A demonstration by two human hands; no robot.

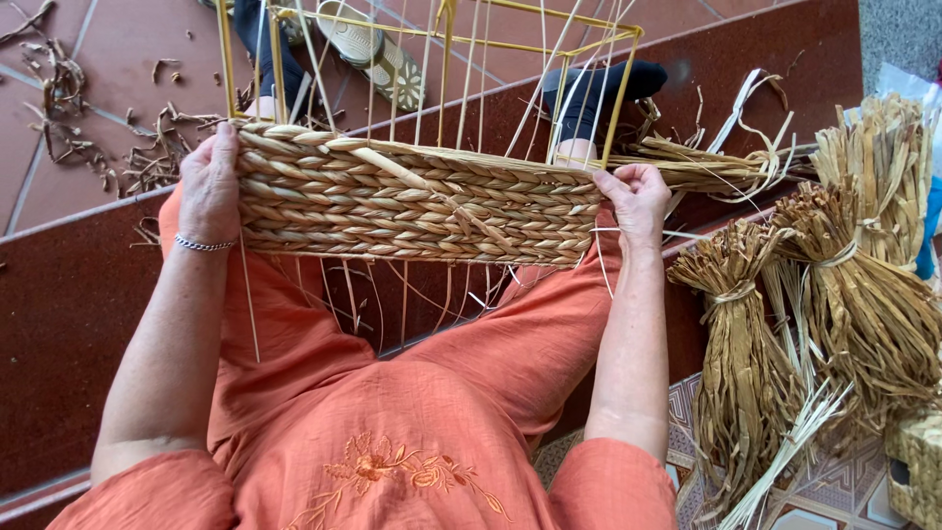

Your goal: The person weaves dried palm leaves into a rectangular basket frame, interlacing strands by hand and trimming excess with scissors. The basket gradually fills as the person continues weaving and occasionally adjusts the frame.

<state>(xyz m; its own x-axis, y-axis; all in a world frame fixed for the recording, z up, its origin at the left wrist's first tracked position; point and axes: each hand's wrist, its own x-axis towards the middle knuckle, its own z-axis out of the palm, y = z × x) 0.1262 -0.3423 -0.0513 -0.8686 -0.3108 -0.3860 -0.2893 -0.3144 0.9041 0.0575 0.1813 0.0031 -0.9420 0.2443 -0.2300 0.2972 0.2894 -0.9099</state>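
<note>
A half-woven basket [412, 201] of braided straw-coloured fibre rests across my lap in the head view, built on a yellow wire frame [444, 39] whose thin uprights rise bare above the weaving. My left hand [208, 186] grips the basket's left end; a silver bracelet circles that wrist. My right hand [638, 201] holds the right end, fingers curled over the top braid. Loose pale strands hang below the woven band over my orange trousers.
Several tied bundles of dried fibre [844, 294] lie to my right on a patterned mat. More loose fibre [706, 162] trails from the basket's right end. Fibre scraps [108, 147] litter the red tiles at upper left. A sandal [378, 49] lies beyond the frame.
</note>
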